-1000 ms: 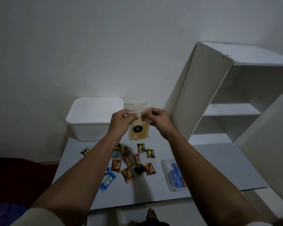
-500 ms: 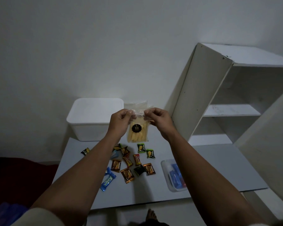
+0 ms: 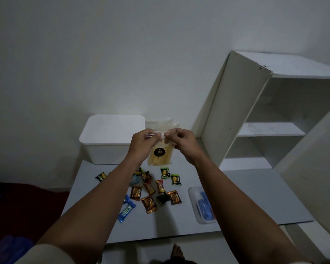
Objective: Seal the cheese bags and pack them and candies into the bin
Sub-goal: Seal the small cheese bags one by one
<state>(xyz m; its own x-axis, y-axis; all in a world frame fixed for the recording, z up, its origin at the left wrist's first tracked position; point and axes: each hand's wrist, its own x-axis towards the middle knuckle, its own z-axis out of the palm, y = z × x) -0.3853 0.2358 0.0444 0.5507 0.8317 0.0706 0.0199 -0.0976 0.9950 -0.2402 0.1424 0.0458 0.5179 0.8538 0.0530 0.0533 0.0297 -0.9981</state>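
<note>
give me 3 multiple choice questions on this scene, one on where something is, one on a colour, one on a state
1. Where is the white bin?
A. at the table's far left, by the wall
B. on a shelf of the white shelving unit
C. on the floor under the table

2. What colour is the round label on the cheese bag?
A. red
B. black
C. green

3. What is happening to the cheese bag?
A. it lies flat on the table
B. it is already in the bin
C. the left hand and right hand pinch its top edge, holding it above the table

Answers:
1. A, the bin stands on the table's far left end against the wall.
2. B, the label is a black disc with gold lettering.
3. C, both hands pinch the bag's top and it hangs above the candies.
</note>
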